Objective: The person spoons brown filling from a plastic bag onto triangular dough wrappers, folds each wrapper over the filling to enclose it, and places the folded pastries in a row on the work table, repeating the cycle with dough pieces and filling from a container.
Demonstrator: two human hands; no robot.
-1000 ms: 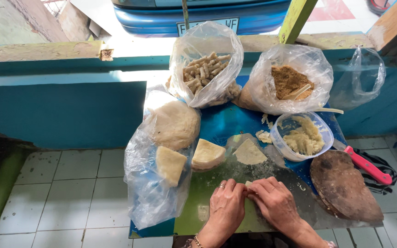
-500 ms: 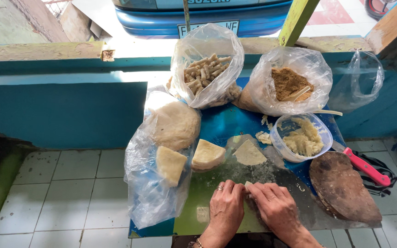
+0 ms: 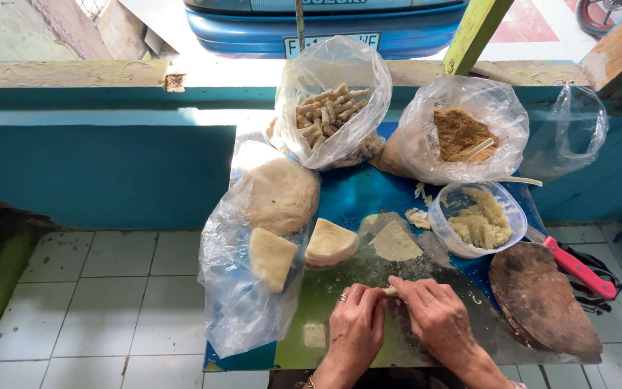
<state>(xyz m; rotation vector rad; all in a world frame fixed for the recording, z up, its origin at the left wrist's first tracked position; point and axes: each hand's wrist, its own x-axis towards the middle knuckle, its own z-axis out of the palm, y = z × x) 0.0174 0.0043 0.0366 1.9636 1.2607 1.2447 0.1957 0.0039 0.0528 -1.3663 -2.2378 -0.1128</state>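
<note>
As both hands press flat, left hand (image 3: 354, 324) and right hand (image 3: 430, 317) roll a wrap (image 3: 390, 291) between them; wrappers (image 3: 396, 241) lie just beyond.

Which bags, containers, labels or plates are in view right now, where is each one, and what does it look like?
Clear bag of rolled sticks: back centre, bulging, tan contents.
Clear bag of brown filling: back right, rounded.
Empty clear bag: far right, hanging against the blue wall.
Clear bag of flat wrappers: left, lying open, pale discs and wedges.
Round plastic tub: right of centre, clear, yellowish mash.
Car number plate: top centre, white rectangle on blue bumper.
</note>
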